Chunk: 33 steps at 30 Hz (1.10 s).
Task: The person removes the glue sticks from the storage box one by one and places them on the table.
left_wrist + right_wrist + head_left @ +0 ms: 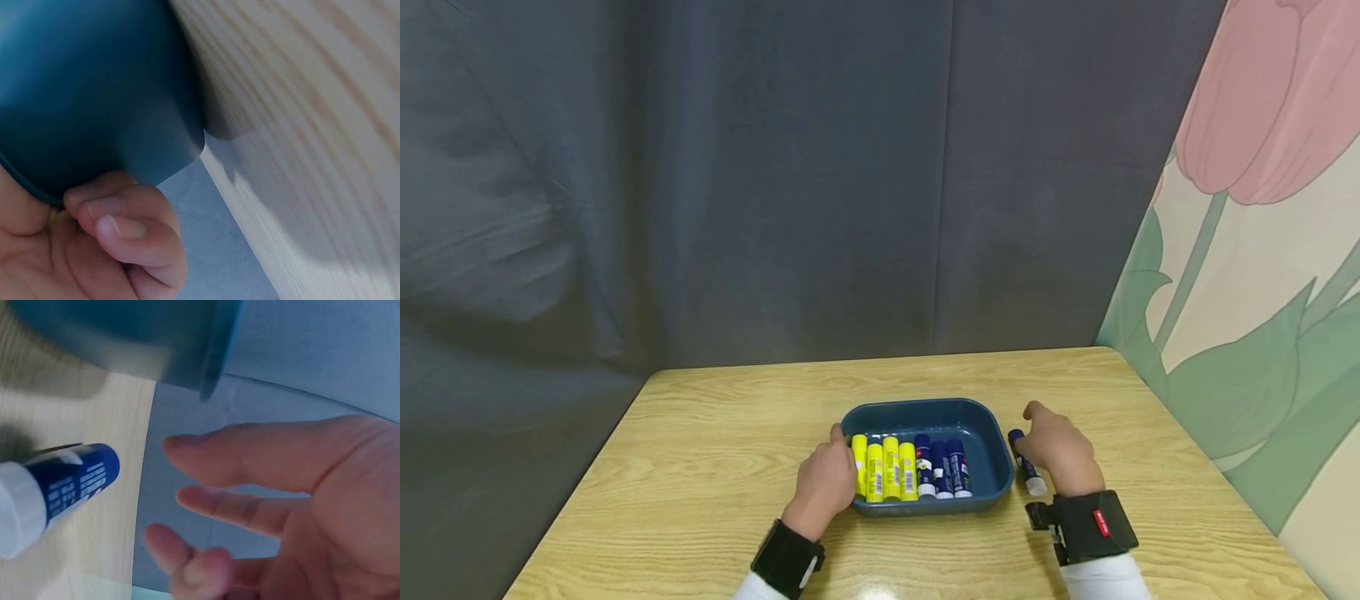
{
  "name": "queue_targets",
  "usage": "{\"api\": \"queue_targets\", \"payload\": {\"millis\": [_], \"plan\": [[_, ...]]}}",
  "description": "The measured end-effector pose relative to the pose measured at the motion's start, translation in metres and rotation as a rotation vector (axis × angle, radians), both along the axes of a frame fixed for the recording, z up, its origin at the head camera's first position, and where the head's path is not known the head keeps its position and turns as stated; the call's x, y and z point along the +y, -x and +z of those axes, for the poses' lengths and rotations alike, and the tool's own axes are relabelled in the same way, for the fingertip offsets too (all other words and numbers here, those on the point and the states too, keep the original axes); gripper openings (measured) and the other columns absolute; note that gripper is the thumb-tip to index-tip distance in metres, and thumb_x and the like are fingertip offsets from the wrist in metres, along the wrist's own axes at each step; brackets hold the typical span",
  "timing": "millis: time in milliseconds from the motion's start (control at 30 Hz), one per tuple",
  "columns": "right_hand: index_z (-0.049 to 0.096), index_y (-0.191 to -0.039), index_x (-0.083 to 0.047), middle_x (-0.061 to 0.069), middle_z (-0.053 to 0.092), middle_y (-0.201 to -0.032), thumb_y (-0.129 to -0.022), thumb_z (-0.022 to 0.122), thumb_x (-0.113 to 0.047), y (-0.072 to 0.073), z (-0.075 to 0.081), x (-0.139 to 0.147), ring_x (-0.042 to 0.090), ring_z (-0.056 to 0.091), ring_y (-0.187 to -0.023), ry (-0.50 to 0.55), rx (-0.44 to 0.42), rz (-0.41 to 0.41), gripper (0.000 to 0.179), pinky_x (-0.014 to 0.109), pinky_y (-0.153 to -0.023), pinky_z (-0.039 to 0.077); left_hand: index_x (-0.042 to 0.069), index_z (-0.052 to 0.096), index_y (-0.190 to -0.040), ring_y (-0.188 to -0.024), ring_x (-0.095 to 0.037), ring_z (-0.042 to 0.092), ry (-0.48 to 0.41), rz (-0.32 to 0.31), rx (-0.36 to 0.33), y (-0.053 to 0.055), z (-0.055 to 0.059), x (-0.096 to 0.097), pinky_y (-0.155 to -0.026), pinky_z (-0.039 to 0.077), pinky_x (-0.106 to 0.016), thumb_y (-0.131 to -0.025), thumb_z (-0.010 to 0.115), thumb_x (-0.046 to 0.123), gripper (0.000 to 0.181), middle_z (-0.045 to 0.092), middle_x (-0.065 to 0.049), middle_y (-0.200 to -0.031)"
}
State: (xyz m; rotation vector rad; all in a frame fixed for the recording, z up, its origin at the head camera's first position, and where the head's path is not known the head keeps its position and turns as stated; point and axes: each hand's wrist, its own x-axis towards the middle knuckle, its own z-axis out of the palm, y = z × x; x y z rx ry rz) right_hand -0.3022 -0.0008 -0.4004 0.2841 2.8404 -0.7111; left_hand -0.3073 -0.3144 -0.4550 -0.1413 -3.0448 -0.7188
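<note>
A dark blue plastic tray [988,458] holds several yellow glue sticks [891,471] on its left side and blue glue sticks with white ends [942,471] beside them. My left hand [826,475] grips the tray's left end. In the left wrist view its curled fingers [134,228] press the outer wall under the rim. One more blue glue stick [1032,473] lies on the table just right of the tray. Over it hovers my right hand [1063,450], thumb and fingers spread. The right wrist view shows a gap between those fingers [244,509] and the glue stick [69,481].
The wood-grain table [715,467] extends on all sides of the tray. Behind its far edge hangs a dark grey curtain [805,183]. A wall with painted tulips [1262,333] borders the right side.
</note>
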Motion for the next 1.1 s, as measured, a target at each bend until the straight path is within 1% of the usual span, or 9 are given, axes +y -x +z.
{"api": "queue_targets", "payload": {"millis": [133, 267, 367, 500, 633, 767, 900, 1000, 1100], "plan": [[0.05, -0.129, 0.009, 0.029, 0.065, -0.106, -0.087, 0.062, -0.012, -0.001, 0.004, -0.005, 0.031, 0.06, -0.079, -0.002, 0.048, 0.0, 0.049, 0.045, -0.062, 0.047, -0.013, 0.037, -0.144, -0.048, -0.016, 0.047, -0.007, 0.001, -0.009, -0.001, 0.0, 0.0, -0.045, 0.035, -0.029, -0.104, 0.043, 0.014, 0.049, 0.052, -0.009, -0.066], [0.053, -0.124, 0.01, 0.022, 0.066, -0.094, -0.088, 0.063, -0.013, -0.002, 0.005, -0.012, 0.028, 0.058, -0.073, 0.004, 0.09, 0.0, 0.044, 0.04, -0.058, 0.046, -0.013, 0.037, -0.145, -0.048, -0.016, 0.047, -0.011, 0.001, -0.008, -0.002, 0.0, 0.0, -0.045, 0.035, -0.029, -0.104, 0.043, 0.014, 0.049, 0.051, -0.008, -0.067], [0.053, -0.12, 0.009, 0.016, 0.064, -0.084, -0.089, 0.064, -0.015, -0.003, 0.004, -0.018, 0.026, 0.056, -0.067, 0.013, 0.121, -0.005, 0.041, 0.037, -0.055, 0.043, -0.013, 0.037, -0.145, -0.049, -0.016, 0.047, -0.007, 0.001, -0.006, -0.001, -0.001, 0.0, -0.045, 0.035, -0.029, -0.104, 0.043, 0.014, 0.049, 0.05, -0.008, -0.067], [0.054, -0.119, 0.007, 0.012, 0.06, -0.078, -0.09, 0.064, -0.016, -0.001, 0.001, -0.027, 0.025, 0.054, -0.064, 0.007, 0.156, -0.003, 0.038, 0.034, -0.052, 0.04, -0.013, 0.037, -0.145, -0.048, -0.016, 0.046, 0.001, 0.003, -0.005, -0.001, -0.001, 0.0, -0.045, 0.034, -0.029, -0.104, 0.043, 0.014, 0.049, 0.049, -0.007, -0.064], [0.056, -0.115, 0.005, 0.012, 0.06, -0.08, -0.089, 0.065, -0.014, 0.0, -0.001, -0.037, 0.025, 0.055, -0.065, -0.006, 0.171, 0.009, 0.034, 0.034, -0.052, 0.041, -0.013, 0.038, -0.144, -0.048, -0.017, 0.047, 0.002, 0.005, -0.003, -0.001, 0.0, 0.0, -0.045, 0.034, -0.029, -0.104, 0.044, 0.014, 0.049, 0.05, -0.008, -0.065], [0.057, -0.113, 0.004, 0.018, 0.066, -0.09, -0.088, 0.067, -0.013, 0.001, -0.003, -0.044, 0.025, 0.058, -0.068, -0.008, 0.174, 0.024, 0.032, 0.037, -0.053, 0.046, -0.013, 0.039, -0.143, -0.051, -0.017, 0.048, 0.002, 0.008, -0.006, -0.001, 0.002, 0.001, -0.046, 0.036, -0.03, -0.104, 0.044, 0.013, 0.048, 0.055, -0.012, -0.071], [0.058, -0.116, 0.004, 0.025, 0.068, -0.105, -0.088, 0.07, -0.013, 0.0, -0.004, -0.051, 0.027, 0.063, -0.075, -0.014, 0.188, 0.042, 0.035, 0.043, -0.059, 0.052, -0.013, 0.039, -0.143, -0.053, -0.017, 0.05, 0.002, 0.008, -0.009, -0.001, 0.003, 0.001, -0.047, 0.038, -0.03, -0.104, 0.045, 0.013, 0.048, 0.06, -0.017, -0.079], [0.058, -0.117, 0.005, 0.026, 0.067, -0.108, -0.087, 0.071, -0.012, 0.001, -0.006, -0.056, 0.028, 0.064, -0.078, -0.014, 0.197, 0.053, 0.037, 0.045, -0.063, 0.054, -0.013, 0.039, -0.143, -0.054, -0.018, 0.051, 0.011, 0.008, -0.006, -0.001, 0.003, 0.001, -0.048, 0.039, -0.031, -0.104, 0.045, 0.014, 0.048, 0.063, -0.019, -0.083], [0.058, -0.12, 0.005, 0.026, 0.067, -0.109, -0.086, 0.071, -0.01, 0.002, -0.01, -0.061, 0.027, 0.063, -0.077, -0.005, 0.198, 0.07, 0.04, 0.044, -0.062, 0.052, -0.013, 0.04, -0.143, -0.055, -0.018, 0.051, 0.021, 0.007, 0.0, -0.001, 0.004, 0.001, -0.048, 0.04, -0.031, -0.103, 0.046, 0.014, 0.048, 0.064, -0.02, -0.084]]}}
